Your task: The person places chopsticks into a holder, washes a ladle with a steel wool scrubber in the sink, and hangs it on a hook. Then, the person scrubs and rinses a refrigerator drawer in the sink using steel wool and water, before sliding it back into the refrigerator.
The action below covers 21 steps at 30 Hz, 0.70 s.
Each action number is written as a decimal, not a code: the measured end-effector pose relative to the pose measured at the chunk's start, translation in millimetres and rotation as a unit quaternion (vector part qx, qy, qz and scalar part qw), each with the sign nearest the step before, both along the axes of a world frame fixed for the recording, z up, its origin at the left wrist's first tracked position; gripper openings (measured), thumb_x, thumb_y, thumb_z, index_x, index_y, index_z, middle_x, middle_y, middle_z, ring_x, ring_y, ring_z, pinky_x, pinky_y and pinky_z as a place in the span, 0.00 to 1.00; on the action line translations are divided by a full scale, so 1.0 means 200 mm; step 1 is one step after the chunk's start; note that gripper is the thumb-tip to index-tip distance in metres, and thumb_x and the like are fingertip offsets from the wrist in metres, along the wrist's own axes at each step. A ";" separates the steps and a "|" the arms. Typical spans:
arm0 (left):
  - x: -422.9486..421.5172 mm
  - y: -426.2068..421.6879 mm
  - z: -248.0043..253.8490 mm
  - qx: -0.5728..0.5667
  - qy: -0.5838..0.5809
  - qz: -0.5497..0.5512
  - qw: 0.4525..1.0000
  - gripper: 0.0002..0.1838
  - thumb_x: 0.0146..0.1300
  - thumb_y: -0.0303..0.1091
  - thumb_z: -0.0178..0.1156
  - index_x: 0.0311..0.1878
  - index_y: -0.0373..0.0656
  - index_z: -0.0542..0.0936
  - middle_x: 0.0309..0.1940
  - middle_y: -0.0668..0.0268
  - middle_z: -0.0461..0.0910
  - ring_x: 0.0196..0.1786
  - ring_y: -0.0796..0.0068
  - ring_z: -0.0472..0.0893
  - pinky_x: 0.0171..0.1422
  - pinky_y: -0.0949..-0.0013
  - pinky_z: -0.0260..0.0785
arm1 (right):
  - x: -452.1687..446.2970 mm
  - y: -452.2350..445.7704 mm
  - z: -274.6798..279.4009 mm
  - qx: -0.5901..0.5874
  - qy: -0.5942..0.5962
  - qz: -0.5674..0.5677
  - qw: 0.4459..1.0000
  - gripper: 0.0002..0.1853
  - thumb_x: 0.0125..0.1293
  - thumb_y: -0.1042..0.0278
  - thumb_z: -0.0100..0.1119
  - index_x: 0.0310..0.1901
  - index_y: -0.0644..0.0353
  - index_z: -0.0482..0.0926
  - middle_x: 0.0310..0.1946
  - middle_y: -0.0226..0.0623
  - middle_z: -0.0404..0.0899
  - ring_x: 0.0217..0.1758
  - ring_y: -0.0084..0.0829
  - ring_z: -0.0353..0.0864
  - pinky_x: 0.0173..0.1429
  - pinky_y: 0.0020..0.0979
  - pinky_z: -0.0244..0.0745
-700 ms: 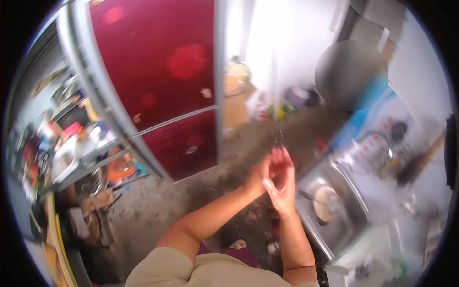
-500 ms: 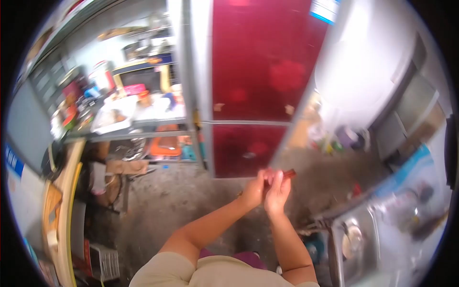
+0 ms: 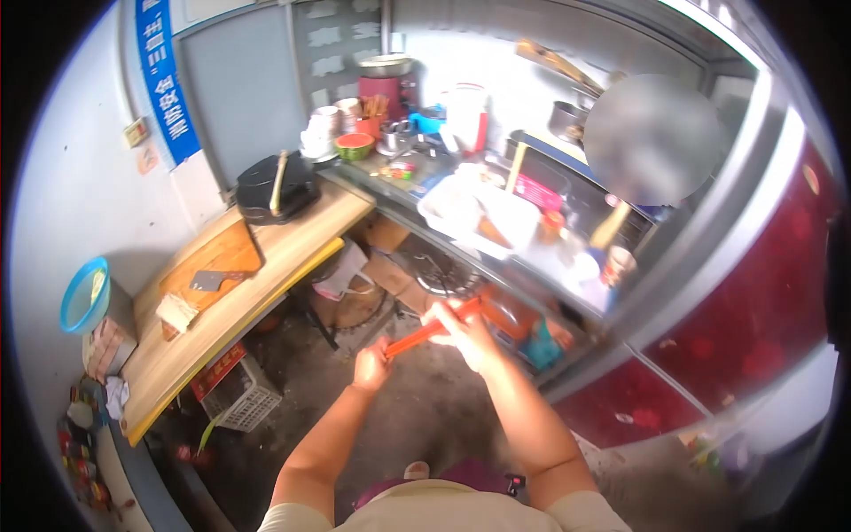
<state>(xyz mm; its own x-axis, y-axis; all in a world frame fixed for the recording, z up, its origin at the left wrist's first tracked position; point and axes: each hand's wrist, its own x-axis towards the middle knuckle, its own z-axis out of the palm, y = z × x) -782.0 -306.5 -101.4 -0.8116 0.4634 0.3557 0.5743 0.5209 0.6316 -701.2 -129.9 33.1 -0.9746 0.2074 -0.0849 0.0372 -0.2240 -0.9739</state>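
A long, narrow, straight orange-red thing [image 3: 413, 340] stretches between my two hands, held out over the floor; its exact kind I cannot make out. My left hand [image 3: 372, 364] is closed around its lower left end. Further up and to the right, my right hand [image 3: 458, 332] grips it near the other end, which sticks out a little past the fingers. On the wooden table [image 3: 306, 238] to the left lie a cutting board [image 3: 235, 253], a cleaver [image 3: 215, 280] and a pale folded cloth or block [image 3: 176, 312].
A black appliance [image 3: 277, 188] stands on the table's far end. The metal counter [image 3: 399, 199] carries a white tray [image 3: 443, 208], a red pot [image 3: 383, 93] and a watermelon-patterned bowl [image 3: 354, 146]. Below are a grey crate [image 3: 253, 403] and an orange basin [image 3: 510, 319]. Red cabinet doors [image 3: 718, 355] stand right.
My view has swung left, from the red doors to the wooden table and counter. My hands, close together before, are now further apart along the orange-red thing.
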 end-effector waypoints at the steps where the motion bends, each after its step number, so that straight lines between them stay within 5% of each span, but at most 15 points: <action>1: -0.07 -0.06 0.00 0.005 -0.006 0.030 1.000 0.11 0.49 0.26 0.60 0.39 0.43 0.76 0.31 0.52 0.78 0.38 0.48 0.78 0.40 0.58 0.71 | -0.11 0.00 -0.03 0.000 -0.020 0.042 0.999 0.13 0.65 0.58 0.54 0.36 0.60 0.76 0.35 0.33 0.77 0.41 0.26 0.78 0.44 0.34 0.78; 6: -0.40 -0.06 0.01 0.140 -0.147 0.165 0.965 0.12 0.49 0.21 0.60 0.39 0.38 0.76 0.28 0.58 0.80 0.33 0.64 0.81 0.39 0.67 0.72 | -0.57 -0.03 -0.03 0.026 0.002 0.116 0.993 0.12 0.65 0.60 0.54 0.36 0.61 0.75 0.34 0.33 0.77 0.39 0.24 0.78 0.44 0.32 0.78; 7: -0.48 -0.03 -0.02 0.247 -0.232 0.139 0.930 0.11 0.50 0.19 0.60 0.38 0.36 0.75 0.28 0.65 0.79 0.31 0.75 0.78 0.39 0.72 0.72 | -0.65 -0.02 -0.03 0.036 0.008 0.126 0.991 0.12 0.65 0.60 0.54 0.36 0.61 0.75 0.34 0.33 0.76 0.38 0.24 0.77 0.44 0.31 0.78; 11: -0.78 0.12 -0.02 0.444 -0.324 0.086 0.831 0.14 0.49 0.18 0.62 0.39 0.40 0.74 0.32 0.68 0.77 0.33 0.77 0.77 0.35 0.73 0.72 | -1.00 0.10 -0.02 0.031 0.042 0.143 0.988 0.11 0.65 0.63 0.54 0.36 0.65 0.75 0.33 0.37 0.78 0.36 0.24 0.79 0.38 0.24 0.79; 17: -1.17 0.39 0.11 0.426 -0.334 0.088 0.836 0.34 0.50 0.16 0.60 0.60 0.41 0.60 0.49 0.59 0.69 0.35 0.71 0.78 0.37 0.71 0.73 | -1.50 0.39 0.18 0.085 0.057 0.144 0.984 0.10 0.65 0.61 0.55 0.32 0.60 0.76 0.28 0.29 0.76 0.31 0.19 0.75 0.34 0.26 0.76; 21: -1.41 0.49 0.13 0.356 -0.323 0.124 0.868 0.38 0.52 0.17 0.59 0.65 0.43 0.53 0.54 0.56 0.64 0.38 0.70 0.78 0.39 0.70 0.74 | -1.91 0.52 0.24 0.144 0.082 0.116 0.979 0.12 0.63 0.61 0.56 0.30 0.62 0.77 0.23 0.26 0.73 0.28 0.17 0.73 0.33 0.24 0.75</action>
<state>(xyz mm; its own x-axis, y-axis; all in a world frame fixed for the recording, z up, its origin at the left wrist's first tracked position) -1064.4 -207.6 -74.8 -0.9917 0.0953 -0.0864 -0.0938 -0.0768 0.9926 -1082.2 -26.4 81.8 -0.9939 -0.0289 0.1069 -0.1084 0.0568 -0.9925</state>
